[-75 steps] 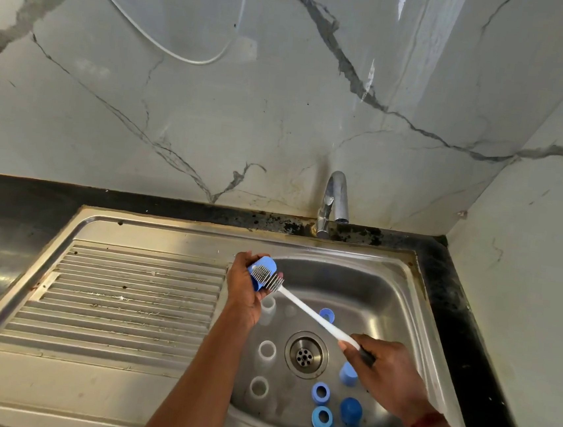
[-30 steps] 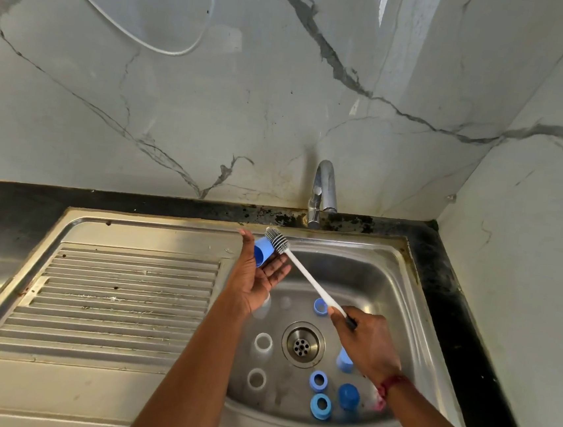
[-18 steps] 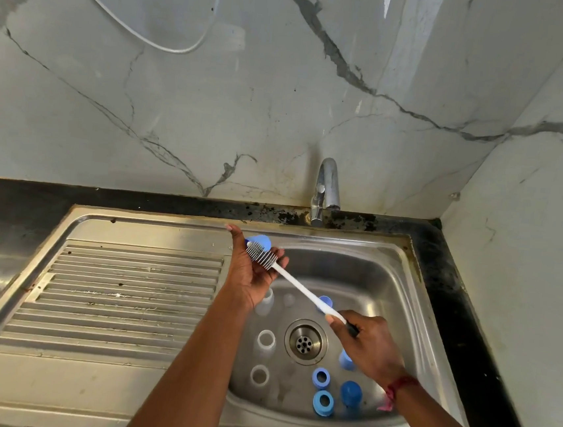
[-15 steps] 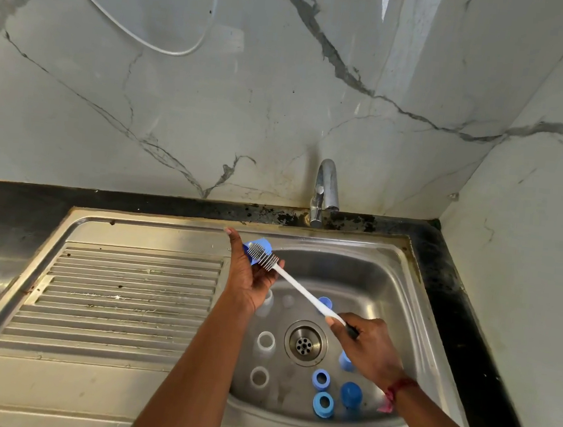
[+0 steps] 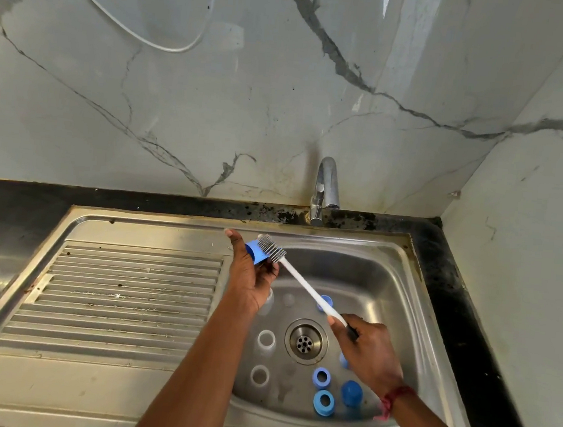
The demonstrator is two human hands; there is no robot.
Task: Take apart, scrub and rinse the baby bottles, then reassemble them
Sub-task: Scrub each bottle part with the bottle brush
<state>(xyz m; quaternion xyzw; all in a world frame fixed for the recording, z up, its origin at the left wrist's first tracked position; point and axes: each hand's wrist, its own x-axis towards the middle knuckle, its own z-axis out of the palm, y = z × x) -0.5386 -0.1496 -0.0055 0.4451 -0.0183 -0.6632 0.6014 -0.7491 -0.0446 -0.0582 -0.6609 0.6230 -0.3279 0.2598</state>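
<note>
Blue cap [image 5: 253, 252] is up over the sink basin's [image 5: 386, 292] back-left corner, cradled in the left hand [image 5: 249, 279]: fingers curled under it, thumb straight up behind, which leaves its right end exposed to the brush [image 5: 304, 283]. Bristles touch that end. Right hand [image 5: 369, 354] has its fingers wrapped round the handle's far end (long reach, probably light pressure). Clear bottles [image 5: 266, 340] and blue rings [image 5: 321, 377] are parked on the basin floor. No water visible from the tap [image 5: 325, 186], so likely scrub stage.

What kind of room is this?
Most likely a home kitchen: a stainless steel sink with a ribbed draining board, a chrome tap and a black counter along a marble-look wall.
</note>
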